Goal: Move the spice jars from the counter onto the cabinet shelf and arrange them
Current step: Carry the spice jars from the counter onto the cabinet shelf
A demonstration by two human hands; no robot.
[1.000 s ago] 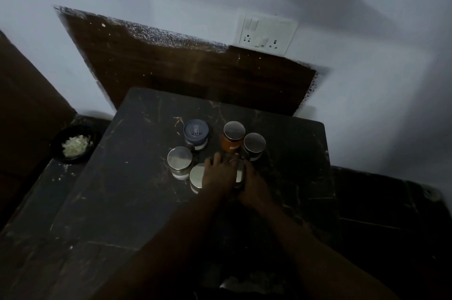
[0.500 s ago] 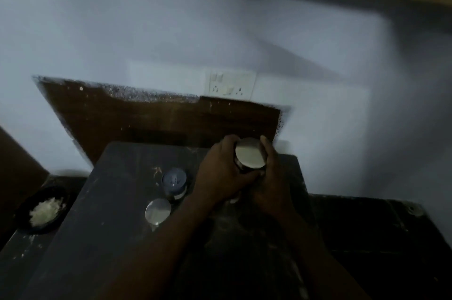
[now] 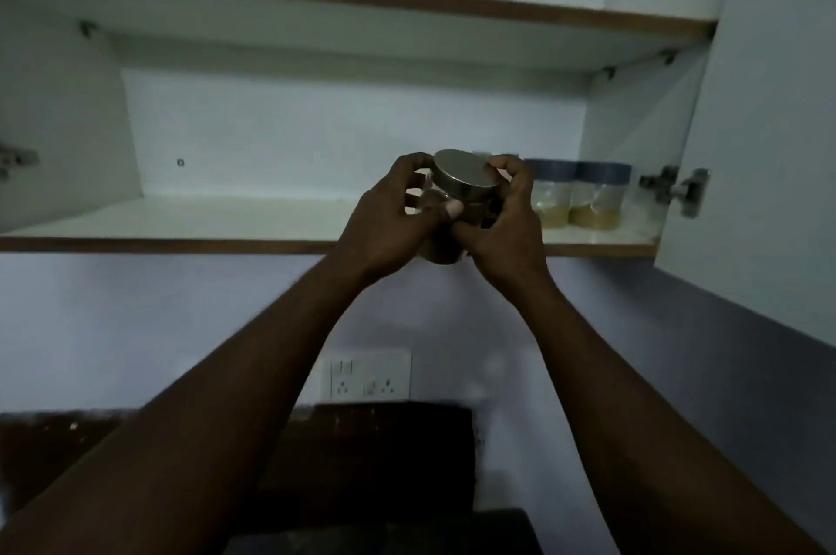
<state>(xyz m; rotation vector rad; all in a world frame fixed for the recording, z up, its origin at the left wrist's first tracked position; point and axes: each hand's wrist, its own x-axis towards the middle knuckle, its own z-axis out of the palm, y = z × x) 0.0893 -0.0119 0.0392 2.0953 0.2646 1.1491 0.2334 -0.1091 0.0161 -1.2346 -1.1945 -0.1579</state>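
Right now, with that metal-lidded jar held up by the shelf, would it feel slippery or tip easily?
The metal-lidded jar probably feels smooth and somewhat slippery: left hand and right hand both grip it. It looks squat, so it should stand steady on the cabinet shelf. On its side, it might roll.

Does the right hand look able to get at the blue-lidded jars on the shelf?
Probably not yet: right hand and left hand both grip a steel-lidded jar, though nothing blocks the blue-lidded jars.
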